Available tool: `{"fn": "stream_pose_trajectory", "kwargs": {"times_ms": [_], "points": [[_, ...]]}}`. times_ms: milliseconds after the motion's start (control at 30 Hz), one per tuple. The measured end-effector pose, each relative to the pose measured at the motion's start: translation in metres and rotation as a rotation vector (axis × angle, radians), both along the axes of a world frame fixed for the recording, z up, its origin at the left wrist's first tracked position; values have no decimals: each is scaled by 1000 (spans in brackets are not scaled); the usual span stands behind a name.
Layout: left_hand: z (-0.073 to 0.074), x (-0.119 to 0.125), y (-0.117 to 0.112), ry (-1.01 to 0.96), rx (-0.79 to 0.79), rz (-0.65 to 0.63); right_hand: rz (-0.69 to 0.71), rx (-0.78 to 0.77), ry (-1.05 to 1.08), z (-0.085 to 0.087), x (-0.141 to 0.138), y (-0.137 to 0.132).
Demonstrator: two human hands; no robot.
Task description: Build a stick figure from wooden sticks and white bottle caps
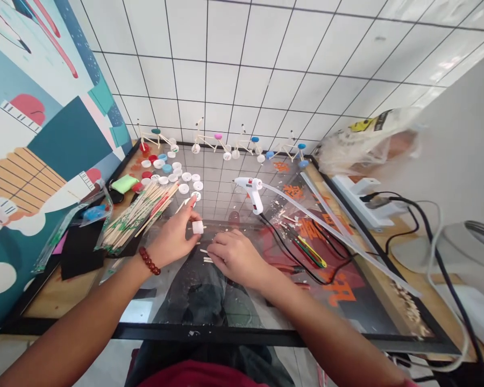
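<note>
- At the near edge, the black-framed glass desk [226, 334] mirrored the legs below; that reflection made thin pale pieces harder to pick out.
- A red-handled tool [286, 269] lay partly covered by the right forearm, so its kind could not be told.
- The short, pale wooden sticks [207, 260] lay near the middle of the desk, at the right hand's fingertips; lining them up parallel would probably have made single ones easier to lift. Their far ends were hidden under the fingers.
- The right hand [234, 255] had a narrow, curled grip; whether it pinched a stick or only touched one could not be told.
- Left of it and slightly farther, the left hand [176, 231] held a small, white, block-shaped piece [198, 227] between thumb and finger. A light, steady pinch seemed best, leaving the short stick end on its right side free. Its material and hidden face were unclear.
- Farther left, the bundle of long wooden sticks in a printed clear wrapper [139, 215] was best left undisturbed by the left wrist.
- The white glue gun [255, 196] lay beyond the right hand, nozzle pointing left; fingers were wise to avoid that tip. Whether it was hot did not show.
- At the far side stood four small stick-and-cap models [218, 136], their thin joints too small to make out.
</note>
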State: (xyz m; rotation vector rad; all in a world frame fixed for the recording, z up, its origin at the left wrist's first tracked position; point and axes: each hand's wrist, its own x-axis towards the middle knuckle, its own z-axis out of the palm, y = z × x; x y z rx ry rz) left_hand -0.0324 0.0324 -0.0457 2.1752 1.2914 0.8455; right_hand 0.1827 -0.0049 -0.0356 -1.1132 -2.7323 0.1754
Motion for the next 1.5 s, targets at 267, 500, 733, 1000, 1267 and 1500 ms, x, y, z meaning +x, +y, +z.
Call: {"fn": "stream_pose_trajectory", "kwargs": {"times_ms": [267, 500, 733, 1000, 1267, 1500], "points": [[8, 3, -4, -555, -337, -206, -158, 82, 20, -3, 17, 2], [10, 2, -3, -773, -518, -302, -229, 76, 16, -6, 19, 8], [11, 4, -3, -787, -561, -136, -225, 76, 10, -8, 23, 9], [5, 8, -3, -414, -215, 15, -232, 60, 19, -11, 24, 9], [15, -9, 4, -936, -638, -244, -215, 115, -112, -7, 19, 5], [21, -26, -2, -1044, -729, -409, -220, 139, -180, 1, 16, 4]]}}
